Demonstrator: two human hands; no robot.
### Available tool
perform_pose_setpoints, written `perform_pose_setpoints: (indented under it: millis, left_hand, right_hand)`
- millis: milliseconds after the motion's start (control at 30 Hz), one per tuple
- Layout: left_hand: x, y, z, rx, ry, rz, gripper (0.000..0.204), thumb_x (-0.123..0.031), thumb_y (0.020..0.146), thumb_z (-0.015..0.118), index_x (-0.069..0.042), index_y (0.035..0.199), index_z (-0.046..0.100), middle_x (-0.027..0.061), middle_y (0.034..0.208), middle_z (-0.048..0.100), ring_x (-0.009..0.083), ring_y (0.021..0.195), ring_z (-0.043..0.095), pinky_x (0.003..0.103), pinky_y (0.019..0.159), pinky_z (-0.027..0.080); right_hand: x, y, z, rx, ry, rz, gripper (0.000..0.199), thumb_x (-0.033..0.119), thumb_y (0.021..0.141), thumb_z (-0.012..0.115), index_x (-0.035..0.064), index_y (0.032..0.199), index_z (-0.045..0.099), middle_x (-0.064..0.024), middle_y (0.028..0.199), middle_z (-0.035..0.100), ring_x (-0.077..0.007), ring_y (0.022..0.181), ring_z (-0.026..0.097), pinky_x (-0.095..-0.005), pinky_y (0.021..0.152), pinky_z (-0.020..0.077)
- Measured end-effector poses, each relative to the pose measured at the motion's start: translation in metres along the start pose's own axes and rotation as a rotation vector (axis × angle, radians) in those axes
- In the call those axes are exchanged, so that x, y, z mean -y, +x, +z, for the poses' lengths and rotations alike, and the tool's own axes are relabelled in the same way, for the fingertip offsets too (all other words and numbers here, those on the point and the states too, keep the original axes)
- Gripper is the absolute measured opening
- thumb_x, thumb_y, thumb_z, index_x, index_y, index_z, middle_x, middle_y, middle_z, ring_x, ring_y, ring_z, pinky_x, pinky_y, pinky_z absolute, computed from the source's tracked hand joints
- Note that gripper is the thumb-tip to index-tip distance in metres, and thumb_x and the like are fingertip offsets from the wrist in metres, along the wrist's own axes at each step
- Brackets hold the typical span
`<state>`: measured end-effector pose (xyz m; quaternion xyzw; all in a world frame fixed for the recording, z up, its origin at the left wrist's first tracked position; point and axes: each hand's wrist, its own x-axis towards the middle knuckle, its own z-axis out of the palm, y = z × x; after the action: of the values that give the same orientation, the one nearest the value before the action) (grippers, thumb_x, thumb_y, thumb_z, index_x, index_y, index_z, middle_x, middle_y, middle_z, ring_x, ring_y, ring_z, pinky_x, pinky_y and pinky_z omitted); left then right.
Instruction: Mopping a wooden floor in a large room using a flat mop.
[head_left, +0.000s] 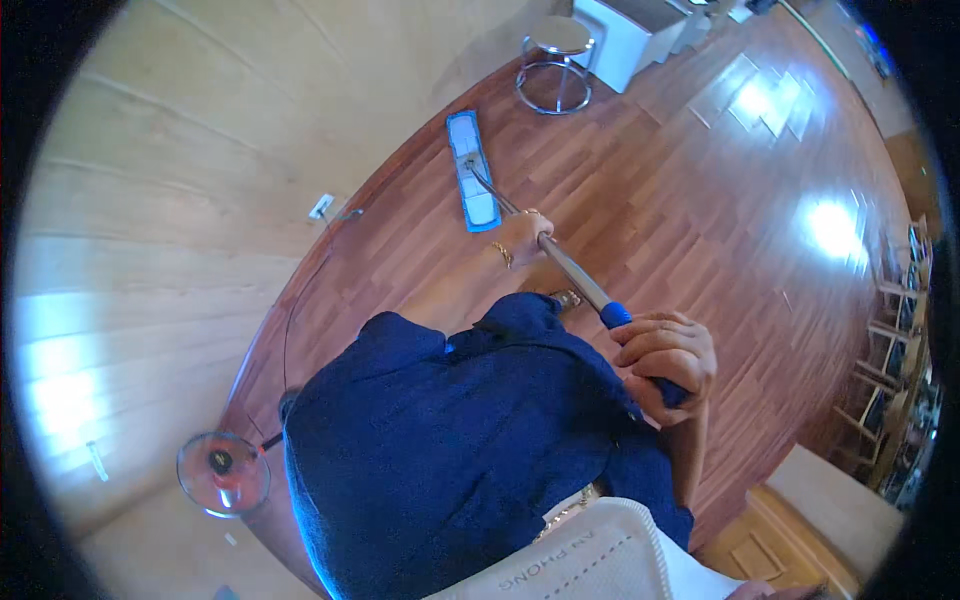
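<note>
A flat mop (576,270) with a silver pole slants across the middle of the head view. Its long blue-edged mop head (480,207) lies flat on the wood floor, near the wall. My left hand (524,238) is closed around the pole's lower part, with a bracelet on the wrist. Higher up, my right hand (670,358) wraps its fingers round the blue grip at the pole's end, nearer my body.
Beyond the mop head stands a round metal stool (560,38) beside a white cabinet (625,45). A cable runs down from a wall socket (321,207) towards a round fan (224,474) at left. Chairs (880,370) line the right side; wooden furniture (770,545) is at lower right.
</note>
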<state>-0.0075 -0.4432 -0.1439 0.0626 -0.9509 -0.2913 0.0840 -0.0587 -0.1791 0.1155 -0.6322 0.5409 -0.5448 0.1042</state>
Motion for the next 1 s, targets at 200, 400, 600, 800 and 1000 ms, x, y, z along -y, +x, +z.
perform_pose_setpoints:
  millis: [200,400,600,800,1000]
  left_hand:
    - [-0.025,-0.067,-0.036,-0.101,-0.007,-0.183,0.028,-0.031,0.072,0.064,-0.008,0.059,0.054,0.0152,0.068,0.059,0.0358,0.073,0.060,0.048,0.063,0.048]
    - [-0.011,-0.140,-0.040,-0.215,0.023,-0.382,0.035,-0.032,0.072,0.068,-0.009,0.057,0.047,0.0127,0.061,0.053,0.0356,0.070,0.055,0.046,0.062,0.043]
    - [0.024,-0.231,-0.014,-0.100,0.129,-0.613,0.027,-0.038,0.071,0.065,-0.013,0.064,0.056,0.0122,0.074,0.061,0.0359,0.074,0.061,0.048,0.058,0.048]
    - [0.056,-0.333,0.052,-0.191,0.237,-0.757,0.013,-0.027,0.067,0.061,-0.015,0.064,0.056,0.0117,0.076,0.061,0.0353,0.077,0.061,0.050,0.059,0.048]
    - [0.025,-0.271,0.036,-0.080,0.174,-0.684,0.018,-0.031,0.066,0.064,-0.015,0.064,0.060,0.0117,0.069,0.060,0.0378,0.072,0.060,0.050,0.058,0.047]
  right_hand:
    - [0.009,0.035,0.004,0.030,0.152,-0.151,0.018,0.020,0.075,0.069,0.0088,0.071,0.055,-0.0073,0.064,0.064,-0.0260,0.066,0.068,-0.0365,0.063,0.0516]
    - [-0.004,0.055,0.028,0.170,0.421,-0.175,0.015,0.011,0.068,0.071,0.0098,0.072,0.056,-0.0070,0.070,0.066,-0.0265,0.070,0.068,-0.0383,0.067,0.0505]
    - [-0.030,0.026,0.082,0.296,0.572,-0.089,0.003,0.007,0.074,0.060,0.0066,0.072,0.057,-0.0097,0.073,0.066,-0.0280,0.076,0.068,-0.0386,0.074,0.0496]
    - [-0.044,-0.022,0.116,0.448,0.654,0.309,0.010,0.005,0.085,0.061,-0.0026,0.081,0.065,-0.0132,0.085,0.066,-0.0315,0.098,0.064,-0.0403,0.089,0.0482]
    - [-0.055,-0.033,0.085,0.377,0.552,0.299,0.011,0.008,0.084,0.062,-0.0017,0.081,0.066,-0.0129,0.084,0.067,-0.0297,0.096,0.064,-0.0402,0.088,0.0486]
